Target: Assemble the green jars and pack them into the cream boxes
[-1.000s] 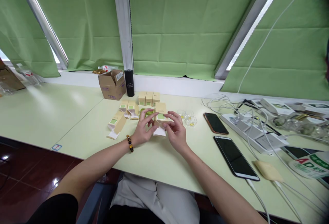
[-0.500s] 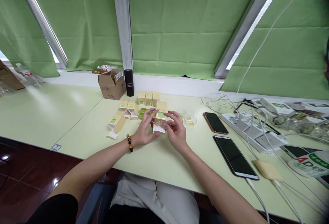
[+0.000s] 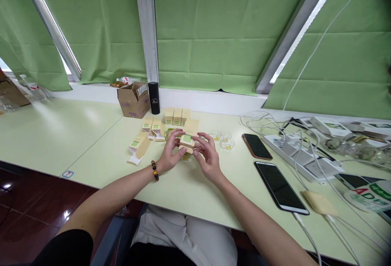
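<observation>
Between my two hands is a small cream cardboard box (image 3: 187, 139) with a green square on its face. My left hand (image 3: 171, 151) grips its left side, thumb at the lower flap. On the right side, the fingers of my right hand (image 3: 208, 154) hold it too. Green pieces (image 3: 170, 132) lie partly hidden behind my left fingers. To the left stand several similar boxes, one of them an open box (image 3: 139, 146) with its white flap out. Closed boxes (image 3: 177, 116) stand in a row behind. Clear plastic pieces with yellow centres (image 3: 225, 140) lie right of my right hand.
A brown carton (image 3: 133, 100) and a black cylinder (image 3: 154, 98) stand at the back. On the right lie a phone (image 3: 256, 146), a larger phone (image 3: 280, 186), a power strip (image 3: 301, 156) with tangled white cables, and a cream power bank (image 3: 320, 203).
The lower white flap of the held box no longer shows; a cream flap is now folded at its bottom under my left thumb. Both hands have shifted only slightly.
</observation>
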Motion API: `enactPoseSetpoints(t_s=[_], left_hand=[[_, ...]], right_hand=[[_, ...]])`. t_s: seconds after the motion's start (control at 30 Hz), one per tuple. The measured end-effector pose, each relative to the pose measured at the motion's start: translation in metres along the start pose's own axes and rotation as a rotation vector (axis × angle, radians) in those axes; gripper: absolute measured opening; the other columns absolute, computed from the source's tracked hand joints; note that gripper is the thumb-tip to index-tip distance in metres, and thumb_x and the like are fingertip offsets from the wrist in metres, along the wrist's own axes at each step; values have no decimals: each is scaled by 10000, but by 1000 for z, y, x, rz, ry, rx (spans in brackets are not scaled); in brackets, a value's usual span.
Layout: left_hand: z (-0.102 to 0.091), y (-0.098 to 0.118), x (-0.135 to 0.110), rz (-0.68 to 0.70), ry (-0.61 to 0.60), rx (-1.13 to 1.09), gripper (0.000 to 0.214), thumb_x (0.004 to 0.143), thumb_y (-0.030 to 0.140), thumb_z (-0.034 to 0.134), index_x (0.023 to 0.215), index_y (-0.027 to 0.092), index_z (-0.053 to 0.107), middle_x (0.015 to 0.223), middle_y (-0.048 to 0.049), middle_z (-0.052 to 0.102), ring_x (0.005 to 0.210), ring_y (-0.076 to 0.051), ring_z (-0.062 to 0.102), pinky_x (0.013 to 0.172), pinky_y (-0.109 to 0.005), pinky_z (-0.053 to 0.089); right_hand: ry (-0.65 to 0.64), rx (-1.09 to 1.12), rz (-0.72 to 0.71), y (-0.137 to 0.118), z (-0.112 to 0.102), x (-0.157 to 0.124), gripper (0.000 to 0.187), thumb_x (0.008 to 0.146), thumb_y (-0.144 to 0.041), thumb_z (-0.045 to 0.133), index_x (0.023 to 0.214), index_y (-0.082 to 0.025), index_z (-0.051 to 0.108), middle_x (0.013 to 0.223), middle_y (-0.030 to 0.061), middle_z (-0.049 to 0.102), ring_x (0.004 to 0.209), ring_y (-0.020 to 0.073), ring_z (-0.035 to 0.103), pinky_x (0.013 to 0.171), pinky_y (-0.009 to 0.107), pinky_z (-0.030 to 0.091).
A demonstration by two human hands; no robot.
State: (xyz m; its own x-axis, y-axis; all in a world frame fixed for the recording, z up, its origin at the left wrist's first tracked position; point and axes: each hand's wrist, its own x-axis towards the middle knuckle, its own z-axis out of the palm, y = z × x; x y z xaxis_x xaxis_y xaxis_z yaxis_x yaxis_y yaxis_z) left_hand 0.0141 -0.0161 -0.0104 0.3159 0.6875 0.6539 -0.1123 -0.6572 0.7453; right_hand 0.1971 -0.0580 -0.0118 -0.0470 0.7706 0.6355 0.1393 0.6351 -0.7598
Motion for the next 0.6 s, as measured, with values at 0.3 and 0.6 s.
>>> enactPoseSetpoints(t_s=[0.3, 0.6], left_hand=[[2, 5, 1, 14, 53, 20, 411, 973, 426, 615, 1325, 236, 519, 1435, -140, 405, 1235, -253, 553, 988, -393, 536], [3, 3, 2, 15, 89, 39, 391, 974, 425, 620, 1310, 245, 534, 1420, -133, 422, 1303, -260, 518, 992, -371, 535]], right_hand=[[-10, 14, -9, -4, 2, -1, 411, 968, -424, 649, 1368, -339, 615, 1480, 105, 374, 922, 156, 657, 869, 415, 633], [-19, -18, -16, -2, 1, -1, 420, 954, -409, 669, 1364, -342, 610, 1493, 98, 372, 916, 154, 655, 879, 412, 636]])
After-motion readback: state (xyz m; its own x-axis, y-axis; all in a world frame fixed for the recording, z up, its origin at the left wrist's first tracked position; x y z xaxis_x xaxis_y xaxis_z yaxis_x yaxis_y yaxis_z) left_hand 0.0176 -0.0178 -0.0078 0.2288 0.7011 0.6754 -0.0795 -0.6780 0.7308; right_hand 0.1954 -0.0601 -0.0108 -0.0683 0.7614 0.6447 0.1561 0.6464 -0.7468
